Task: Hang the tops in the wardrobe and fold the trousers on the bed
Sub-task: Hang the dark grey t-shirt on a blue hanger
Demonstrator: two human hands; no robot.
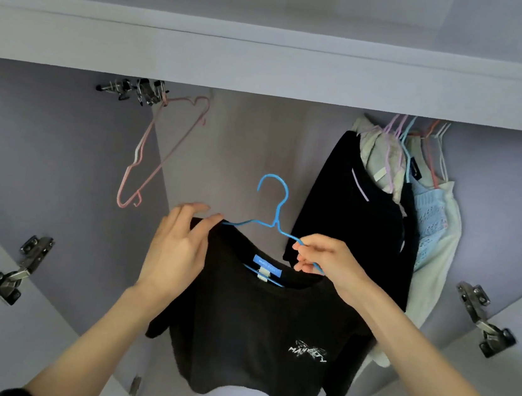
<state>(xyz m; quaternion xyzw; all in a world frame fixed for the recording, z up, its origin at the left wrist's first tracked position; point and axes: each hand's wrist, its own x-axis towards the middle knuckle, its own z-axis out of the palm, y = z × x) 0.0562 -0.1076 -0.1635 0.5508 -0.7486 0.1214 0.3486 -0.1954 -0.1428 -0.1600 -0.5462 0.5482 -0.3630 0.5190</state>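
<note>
In front of the open wardrobe [63, 140] my left hand [177, 250] pinches the black top [247, 327] at its shoulder, half on the blue hanger [276, 213]. My right hand [327, 258] grips the hanger's bare arm. The rail is hidden above; the top's hem runs out of view.

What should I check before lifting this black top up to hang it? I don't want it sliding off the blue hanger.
1. Left shoulder of the black top on the blue hanger: ok, left hand grips it there.
2. Right hanger arm inside the top: not ok, bare wire in the right hand.
3. Hook free: ok.
4. Rail gap between the pink hanger and the hung clothes: ok.
5. Rail itself: cannot tell, hidden.
</note>
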